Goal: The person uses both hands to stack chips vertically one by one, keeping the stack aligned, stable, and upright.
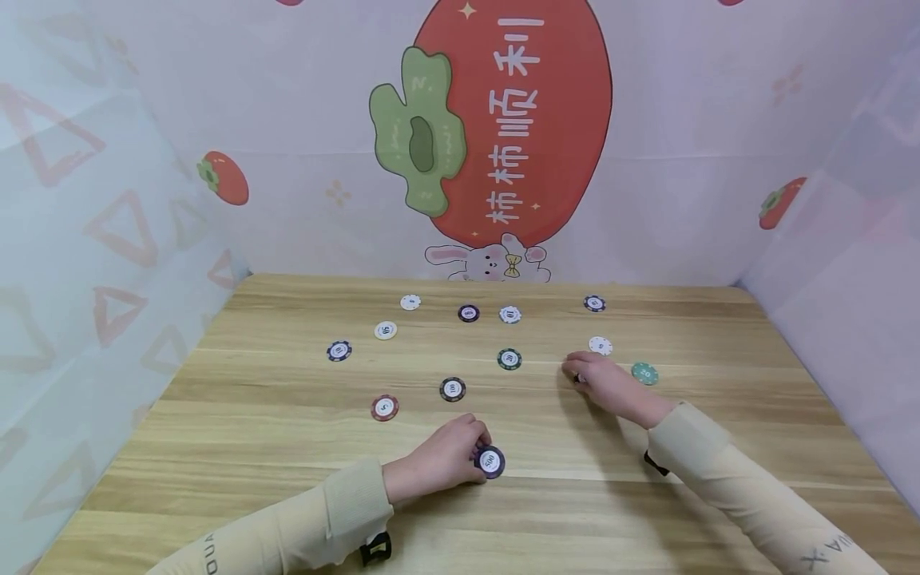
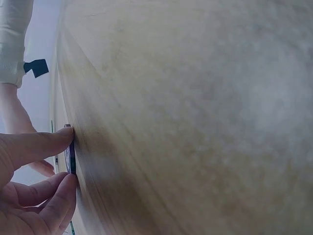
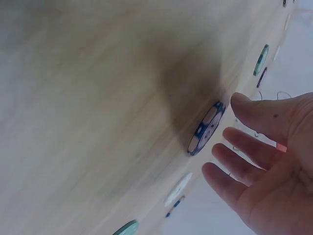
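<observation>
My left hand (image 1: pixel 447 454) pinches a dark chip marked 500 (image 1: pixel 490 461) by its edge, near the table's front middle. Seen from the left wrist, thumb and fingers of the left hand (image 2: pixel 44 169) hold the thin chip (image 2: pixel 71 152) at two sides, close to the wood. My right hand (image 1: pixel 611 386) is over a chip right of centre, mostly covered by the hand in the head view. In the right wrist view that blue and pink chip (image 3: pixel 207 129) lies on the table, and the right hand (image 3: pixel 266 152) has its fingers apart beside it, holding nothing.
On the wooden table (image 1: pixel 287 479), a white chip (image 1: pixel 600 346) and a green chip (image 1: pixel 644 373) lie near the right hand. A green-edged chip (image 1: pixel 509 358), a black chip (image 1: pixel 453 389) and a red chip (image 1: pixel 384 407) lie further left, with several others behind.
</observation>
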Tool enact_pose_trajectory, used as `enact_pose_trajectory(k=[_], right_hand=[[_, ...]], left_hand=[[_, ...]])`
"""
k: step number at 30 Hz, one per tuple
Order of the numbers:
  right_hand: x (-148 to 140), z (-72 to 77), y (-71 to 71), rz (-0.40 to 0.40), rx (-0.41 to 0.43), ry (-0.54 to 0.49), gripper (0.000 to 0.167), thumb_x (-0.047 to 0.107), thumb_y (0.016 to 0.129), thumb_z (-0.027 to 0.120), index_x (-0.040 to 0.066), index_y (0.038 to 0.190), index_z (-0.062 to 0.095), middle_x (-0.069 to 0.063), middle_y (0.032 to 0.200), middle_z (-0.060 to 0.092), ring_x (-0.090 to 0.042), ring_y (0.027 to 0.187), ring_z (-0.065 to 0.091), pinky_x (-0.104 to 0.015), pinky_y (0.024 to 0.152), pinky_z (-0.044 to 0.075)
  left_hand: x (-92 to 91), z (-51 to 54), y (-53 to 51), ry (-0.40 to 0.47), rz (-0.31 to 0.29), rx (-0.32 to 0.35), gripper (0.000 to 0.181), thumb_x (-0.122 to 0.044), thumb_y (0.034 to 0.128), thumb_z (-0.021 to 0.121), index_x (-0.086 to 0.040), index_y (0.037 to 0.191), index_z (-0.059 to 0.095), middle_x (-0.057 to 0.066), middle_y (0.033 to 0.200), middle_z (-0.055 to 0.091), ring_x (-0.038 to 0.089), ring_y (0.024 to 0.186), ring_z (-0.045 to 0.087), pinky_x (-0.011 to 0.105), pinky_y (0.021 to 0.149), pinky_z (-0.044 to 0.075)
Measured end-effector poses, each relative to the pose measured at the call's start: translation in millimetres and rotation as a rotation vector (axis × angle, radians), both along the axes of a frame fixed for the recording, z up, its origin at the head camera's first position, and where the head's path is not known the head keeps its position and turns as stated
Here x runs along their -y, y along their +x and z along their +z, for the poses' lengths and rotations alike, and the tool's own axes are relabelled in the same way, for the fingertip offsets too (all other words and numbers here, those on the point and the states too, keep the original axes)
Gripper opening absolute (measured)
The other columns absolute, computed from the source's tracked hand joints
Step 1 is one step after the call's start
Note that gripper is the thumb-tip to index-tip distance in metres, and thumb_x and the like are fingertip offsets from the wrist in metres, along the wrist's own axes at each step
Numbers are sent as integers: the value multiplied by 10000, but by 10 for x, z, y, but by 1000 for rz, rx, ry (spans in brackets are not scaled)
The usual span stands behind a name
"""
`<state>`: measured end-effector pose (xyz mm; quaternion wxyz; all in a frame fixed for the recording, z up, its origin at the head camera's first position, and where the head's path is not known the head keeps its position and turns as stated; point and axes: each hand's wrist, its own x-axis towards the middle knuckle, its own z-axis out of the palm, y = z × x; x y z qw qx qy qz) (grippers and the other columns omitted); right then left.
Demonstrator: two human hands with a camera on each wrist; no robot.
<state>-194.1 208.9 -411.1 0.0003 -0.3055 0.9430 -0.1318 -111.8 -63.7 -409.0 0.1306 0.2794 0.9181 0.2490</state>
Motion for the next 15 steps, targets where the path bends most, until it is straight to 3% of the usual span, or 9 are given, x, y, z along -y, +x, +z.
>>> enact_pose_trajectory(k=[5, 15], right_hand=[[-56, 18, 22, -27, 28, 2, 291, -75, 787, 611, -51, 1076, 598, -235, 1119, 561, -375, 1043, 538, -448, 861, 448], [-95, -17, 49, -41, -11, -33, 281, -143, 742, 604, -70, 1013, 614, -205, 1017, 598, -348, 955, 579, -423, 808, 479]], left_hand=[[6, -3, 2, 6, 8, 0, 322, -122, 656, 793, -47, 901, 598, -30, 813, 491, 46, 706, 447, 184, 658, 420], [-10, 5, 9, 3, 17, 6, 332, -130, 656, 795, -51, 912, 600, -28, 826, 494, 50, 715, 454, 192, 673, 428]])
